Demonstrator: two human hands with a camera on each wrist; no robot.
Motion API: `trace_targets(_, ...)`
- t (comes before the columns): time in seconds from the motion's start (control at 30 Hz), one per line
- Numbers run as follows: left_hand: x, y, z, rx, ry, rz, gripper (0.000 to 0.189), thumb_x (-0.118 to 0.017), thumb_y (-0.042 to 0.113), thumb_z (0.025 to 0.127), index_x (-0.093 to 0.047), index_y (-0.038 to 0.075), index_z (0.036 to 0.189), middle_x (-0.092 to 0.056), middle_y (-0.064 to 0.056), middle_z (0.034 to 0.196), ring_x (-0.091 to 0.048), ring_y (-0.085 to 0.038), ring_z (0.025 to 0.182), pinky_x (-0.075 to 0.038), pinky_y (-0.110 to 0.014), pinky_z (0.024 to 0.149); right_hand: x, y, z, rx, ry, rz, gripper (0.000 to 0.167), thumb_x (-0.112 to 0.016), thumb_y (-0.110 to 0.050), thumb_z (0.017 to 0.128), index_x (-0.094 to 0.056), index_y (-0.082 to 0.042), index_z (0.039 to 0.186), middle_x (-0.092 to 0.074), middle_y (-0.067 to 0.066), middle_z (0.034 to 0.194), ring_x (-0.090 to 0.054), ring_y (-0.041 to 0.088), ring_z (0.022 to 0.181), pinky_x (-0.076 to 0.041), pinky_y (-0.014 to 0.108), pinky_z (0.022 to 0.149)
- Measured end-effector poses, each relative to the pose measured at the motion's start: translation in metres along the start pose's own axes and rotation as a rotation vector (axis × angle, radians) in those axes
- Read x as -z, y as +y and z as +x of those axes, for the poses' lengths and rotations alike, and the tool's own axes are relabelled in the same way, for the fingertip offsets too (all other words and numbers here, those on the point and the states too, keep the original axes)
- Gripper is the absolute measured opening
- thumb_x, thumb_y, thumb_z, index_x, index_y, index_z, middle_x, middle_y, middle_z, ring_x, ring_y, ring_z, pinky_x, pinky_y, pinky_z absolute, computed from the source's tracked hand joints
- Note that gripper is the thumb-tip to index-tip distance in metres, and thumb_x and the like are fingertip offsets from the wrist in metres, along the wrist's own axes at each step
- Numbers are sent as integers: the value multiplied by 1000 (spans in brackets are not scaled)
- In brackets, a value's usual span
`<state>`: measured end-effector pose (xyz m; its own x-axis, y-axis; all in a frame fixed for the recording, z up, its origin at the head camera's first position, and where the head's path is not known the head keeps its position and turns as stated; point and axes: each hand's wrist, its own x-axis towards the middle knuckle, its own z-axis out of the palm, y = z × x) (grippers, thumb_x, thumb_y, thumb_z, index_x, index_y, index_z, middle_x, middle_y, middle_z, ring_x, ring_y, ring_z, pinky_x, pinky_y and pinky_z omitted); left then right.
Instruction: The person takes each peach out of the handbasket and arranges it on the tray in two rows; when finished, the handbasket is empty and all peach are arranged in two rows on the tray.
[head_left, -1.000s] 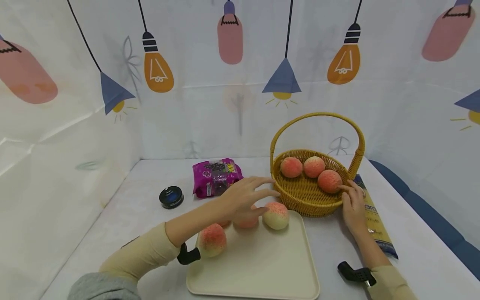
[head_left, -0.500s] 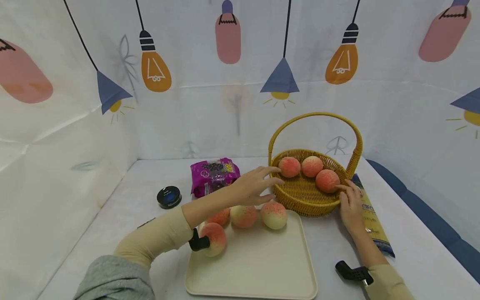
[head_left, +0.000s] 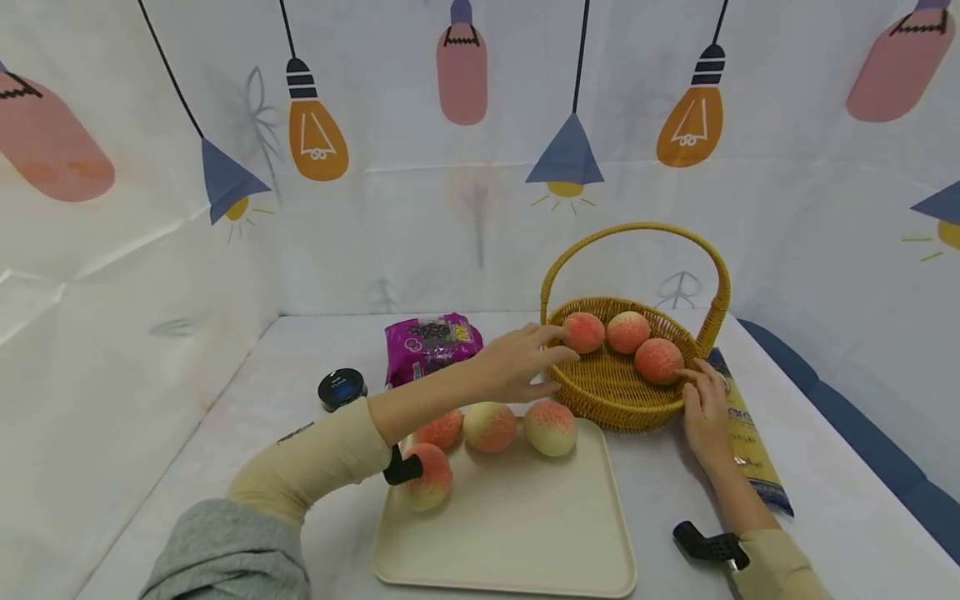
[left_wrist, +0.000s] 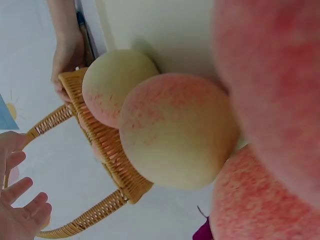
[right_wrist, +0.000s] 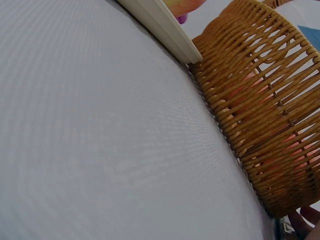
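A yellow wicker basket point(head_left: 607, 408) with a tall handle holds three pink peaches point(head_left: 659, 361) at the table's back right. My left hand point(head_left: 517, 362) hovers over its left rim with fingers spread, the forefinger by the leftmost peach point(head_left: 583, 333); whether they touch, I cannot tell. In the left wrist view this hand point(left_wrist: 20, 200) holds nothing. My right hand point(head_left: 707, 417) grips the basket's right rim, one fingertip close to a peach. Several more peaches point(head_left: 551, 428) lie along the back and left of a cream tray point(head_left: 525, 533), partly behind my left forearm.
A purple snack packet point(head_left: 427, 346) lies behind my left forearm. To its left is a round black tin point(head_left: 342, 388). A yellow and blue packet point(head_left: 753, 450) lies right of the basket, beside my right forearm. A printed cloth point(head_left: 480, 233) hangs behind the table.
My left hand has moved right and away from me, from above the tray's peaches to over the basket's left rim. My right hand and the basket stay in place.
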<state>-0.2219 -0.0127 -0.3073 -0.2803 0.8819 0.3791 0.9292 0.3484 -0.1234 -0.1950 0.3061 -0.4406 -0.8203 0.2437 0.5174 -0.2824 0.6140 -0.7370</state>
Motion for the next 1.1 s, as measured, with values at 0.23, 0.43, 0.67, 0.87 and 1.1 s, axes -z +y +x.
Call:
trace_targets(0.23,-4,-13,23,61,-78,2,37,-62,28,86,-54,14,119,-45,-11,130,-47,-27,111,-44,-32,82,1,4,-2,-11,11,-4,35,-31,-15,96,-54,5,114,-27,14,144,-19,32,133,-10,55,105)
trace_targets(0.43,-11,-25,42,127,-121,50,42,-59,31,88,-52,12,125,-43,-13,132,-47,-29,114,-44,-35,86,0,4,-3,9,21,9,34,-32,-13,96,-54,5,114,-28,14,143,-20,33,132,-9,56,105)
trace_targets(0.67,-23,-38,61,239,-185,-36,39,-58,26,90,-52,15,127,-39,-12,135,-45,-28,114,-44,-34,84,-3,4,1,22,24,6,34,-33,-14,96,-55,4,114,-29,14,143,-21,33,132,-10,55,105)
trace_targets(0.87,-37,-43,75,311,-225,-118,42,-60,21,89,-50,14,129,-36,-11,137,-44,-29,115,-45,-34,82,-5,5,1,32,21,19,32,-34,-13,95,-55,4,113,-29,15,142,-21,33,132,-11,55,105)
trace_targets(1.1,-61,-45,93,353,-265,-109,40,-57,20,90,-50,15,129,-35,-14,139,-42,-34,119,-45,-37,85,-2,4,0,18,26,1,32,-33,-13,96,-54,4,113,-29,13,143,-20,31,133,-10,54,105)
